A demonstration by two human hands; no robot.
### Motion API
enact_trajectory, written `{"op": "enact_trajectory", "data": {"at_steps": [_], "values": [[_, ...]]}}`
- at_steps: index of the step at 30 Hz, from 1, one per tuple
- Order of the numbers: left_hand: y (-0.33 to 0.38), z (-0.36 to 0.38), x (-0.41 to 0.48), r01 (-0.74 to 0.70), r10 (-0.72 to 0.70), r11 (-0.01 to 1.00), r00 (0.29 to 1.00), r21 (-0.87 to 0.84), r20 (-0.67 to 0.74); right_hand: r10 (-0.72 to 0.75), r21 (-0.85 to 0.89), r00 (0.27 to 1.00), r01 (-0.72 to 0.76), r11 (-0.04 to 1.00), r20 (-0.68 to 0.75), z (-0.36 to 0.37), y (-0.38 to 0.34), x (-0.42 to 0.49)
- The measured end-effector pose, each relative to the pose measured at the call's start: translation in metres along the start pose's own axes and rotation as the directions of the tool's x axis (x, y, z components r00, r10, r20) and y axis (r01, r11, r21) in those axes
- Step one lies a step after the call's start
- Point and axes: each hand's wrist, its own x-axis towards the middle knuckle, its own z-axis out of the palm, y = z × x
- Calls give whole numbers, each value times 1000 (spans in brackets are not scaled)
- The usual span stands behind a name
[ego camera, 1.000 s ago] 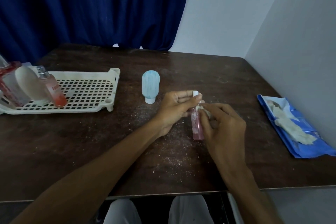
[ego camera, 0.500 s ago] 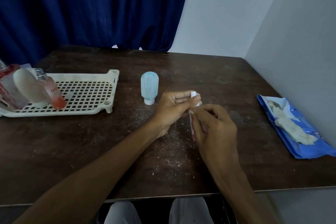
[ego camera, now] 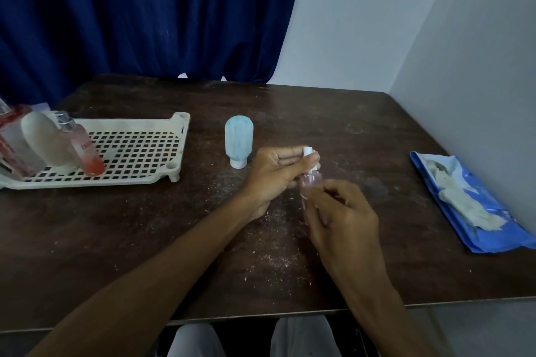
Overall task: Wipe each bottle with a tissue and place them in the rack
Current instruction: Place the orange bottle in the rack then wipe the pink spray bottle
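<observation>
My left hand (ego camera: 275, 174) pinches the white cap of a small pink bottle (ego camera: 309, 180) held upright over the middle of the table. My right hand (ego camera: 339, 211) curls around the bottle's lower body; a scrap of tissue (ego camera: 304, 196) shows at its thumb, most of it hidden. A pale blue bottle (ego camera: 238, 140) stands cap-down on the table just left of my left hand. The cream rack (ego camera: 136, 151) sits at the left, with a red-liquid bottle (ego camera: 84, 151), a frosted white bottle (ego camera: 46, 139) and a red-patterned bottle (ego camera: 13, 142) leaning in its left end.
A blue tissue packet (ego camera: 464, 220) with crumpled white tissues (ego camera: 461, 200) lies at the table's right edge against the grey wall. A dark blue curtain hangs behind the table. The dark wooden tabletop (ego camera: 145, 226) is speckled with crumbs.
My right hand has slid down the pink bottle from its neck to its lower body. The left hand keeps its pinch on the cap.
</observation>
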Motion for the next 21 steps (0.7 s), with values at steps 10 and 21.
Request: {"op": "enact_trajectory", "data": {"at_steps": [10,21], "values": [[-1,-4,2,32,-31,999,999,-24,31,23,89,999,-19,996,-45,-1,4,-1],[-3,-5,4,66,-65,997,998,-28,17,47,129,999,-48,990,12,2,5,3]]}}
